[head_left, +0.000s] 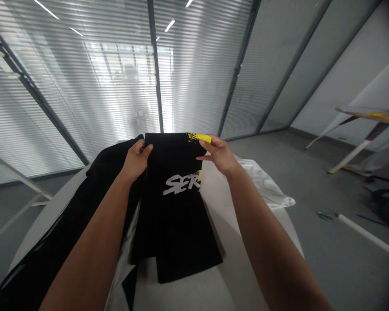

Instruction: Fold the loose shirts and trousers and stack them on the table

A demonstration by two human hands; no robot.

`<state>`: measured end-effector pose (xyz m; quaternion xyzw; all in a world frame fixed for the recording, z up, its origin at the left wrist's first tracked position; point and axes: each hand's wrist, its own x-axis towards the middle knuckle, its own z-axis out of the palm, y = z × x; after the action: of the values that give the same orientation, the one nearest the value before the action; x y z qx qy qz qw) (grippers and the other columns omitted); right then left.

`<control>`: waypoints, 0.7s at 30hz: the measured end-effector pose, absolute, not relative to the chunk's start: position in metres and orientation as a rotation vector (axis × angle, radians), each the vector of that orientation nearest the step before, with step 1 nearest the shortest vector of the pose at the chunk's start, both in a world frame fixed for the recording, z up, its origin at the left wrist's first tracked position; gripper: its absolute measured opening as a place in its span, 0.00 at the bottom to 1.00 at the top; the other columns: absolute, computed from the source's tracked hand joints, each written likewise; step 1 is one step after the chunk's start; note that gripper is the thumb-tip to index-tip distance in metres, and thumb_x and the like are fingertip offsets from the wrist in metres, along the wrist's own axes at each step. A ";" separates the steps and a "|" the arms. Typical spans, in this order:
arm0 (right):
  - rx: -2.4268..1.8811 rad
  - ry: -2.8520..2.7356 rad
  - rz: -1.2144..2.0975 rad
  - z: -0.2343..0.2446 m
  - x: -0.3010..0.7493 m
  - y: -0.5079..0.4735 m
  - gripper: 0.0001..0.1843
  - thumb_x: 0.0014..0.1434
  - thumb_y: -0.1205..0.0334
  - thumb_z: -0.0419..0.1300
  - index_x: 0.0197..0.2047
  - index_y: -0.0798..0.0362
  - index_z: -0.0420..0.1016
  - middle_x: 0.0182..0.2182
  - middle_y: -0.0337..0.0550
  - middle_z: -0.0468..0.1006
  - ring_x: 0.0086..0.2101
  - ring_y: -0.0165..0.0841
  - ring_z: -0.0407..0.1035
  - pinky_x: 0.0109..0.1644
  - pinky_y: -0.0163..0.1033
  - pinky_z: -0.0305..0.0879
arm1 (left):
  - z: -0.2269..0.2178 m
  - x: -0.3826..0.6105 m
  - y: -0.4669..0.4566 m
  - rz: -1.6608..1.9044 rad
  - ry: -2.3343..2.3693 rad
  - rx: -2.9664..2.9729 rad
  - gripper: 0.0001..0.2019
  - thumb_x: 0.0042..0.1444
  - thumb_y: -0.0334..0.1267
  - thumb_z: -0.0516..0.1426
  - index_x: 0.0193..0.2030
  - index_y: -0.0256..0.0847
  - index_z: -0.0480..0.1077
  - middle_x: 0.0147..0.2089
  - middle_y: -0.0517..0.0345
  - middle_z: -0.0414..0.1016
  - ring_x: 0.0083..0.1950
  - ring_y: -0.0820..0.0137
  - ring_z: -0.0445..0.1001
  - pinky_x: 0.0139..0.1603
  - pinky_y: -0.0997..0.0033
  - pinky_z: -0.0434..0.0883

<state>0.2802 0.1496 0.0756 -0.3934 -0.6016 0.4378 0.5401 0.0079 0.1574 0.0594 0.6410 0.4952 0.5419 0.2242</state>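
Observation:
Both my hands hold up the top edge of a black garment (170, 216) printed with white letters and a yellow splash. My left hand (136, 160) grips its left side, thumb on the front. My right hand (218, 153) pinches the upper right corner beside a yellow strip (200, 138). The garment hangs in a flat, narrow fold, its lower end resting on a white round table (194, 291). To the left, a second black cloth (69, 216) lies on the table, partly hidden by my left forearm.
A white cloth (266, 183) lies on the table's far right side. Behind stands a glass wall with blinds (84, 86). On the grey floor at right lie a white rod (366, 235) and a small metal item (325, 216). A stand with a yellow-marked top (366, 119) stands further right.

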 end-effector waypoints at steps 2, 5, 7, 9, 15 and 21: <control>-0.940 -1.431 1.048 0.073 0.280 0.151 0.20 0.53 0.47 0.62 0.45 0.48 0.70 0.42 0.39 0.72 0.45 0.36 0.66 0.38 0.42 0.76 | 0.057 0.005 0.159 1.447 1.418 1.813 0.13 0.55 0.46 0.57 0.37 0.38 0.73 0.31 0.59 0.72 0.33 0.70 0.71 0.35 0.71 0.71; -0.964 -1.440 1.058 0.067 0.277 0.152 0.20 0.55 0.47 0.60 0.47 0.47 0.69 0.44 0.40 0.72 0.47 0.37 0.65 0.38 0.43 0.76 | 0.052 0.006 0.161 1.438 1.437 1.677 0.14 0.52 0.47 0.58 0.37 0.38 0.72 0.29 0.59 0.70 0.30 0.70 0.70 0.32 0.69 0.72; -0.960 -1.421 1.070 0.061 0.273 0.154 0.19 0.56 0.47 0.59 0.48 0.47 0.68 0.45 0.39 0.72 0.48 0.37 0.65 0.40 0.43 0.75 | 0.049 0.009 0.161 1.458 1.335 1.526 0.15 0.50 0.47 0.59 0.38 0.38 0.71 0.32 0.58 0.71 0.32 0.69 0.71 0.30 0.67 0.74; -0.912 -1.378 1.090 0.055 0.270 0.156 0.18 0.56 0.48 0.59 0.47 0.46 0.68 0.46 0.38 0.72 0.49 0.36 0.65 0.42 0.43 0.74 | 0.047 0.012 0.160 1.470 1.171 1.412 0.15 0.49 0.46 0.60 0.40 0.39 0.70 0.38 0.56 0.73 0.38 0.67 0.73 0.34 0.62 0.76; -0.746 -1.257 1.214 0.037 0.268 0.163 0.15 0.47 0.56 0.65 0.39 0.49 0.72 0.41 0.38 0.75 0.46 0.36 0.68 0.48 0.44 0.69 | 0.033 0.008 0.163 1.554 0.970 1.226 0.10 0.43 0.37 0.59 0.34 0.40 0.67 0.38 0.62 0.72 0.43 0.68 0.73 0.45 0.58 0.74; -0.706 -1.198 1.325 0.019 0.270 0.174 0.09 0.37 0.67 0.62 0.28 0.54 0.76 0.27 0.37 0.75 0.32 0.31 0.68 0.38 0.35 0.65 | 0.014 0.004 0.168 1.549 0.903 1.199 0.11 0.35 0.30 0.58 0.31 0.37 0.72 0.33 0.61 0.72 0.36 0.72 0.71 0.37 0.72 0.72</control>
<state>0.2704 0.1741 0.0189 -0.3013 -0.5111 0.5654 0.5730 0.0038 0.1684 0.0140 0.4899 0.3688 0.6328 0.4729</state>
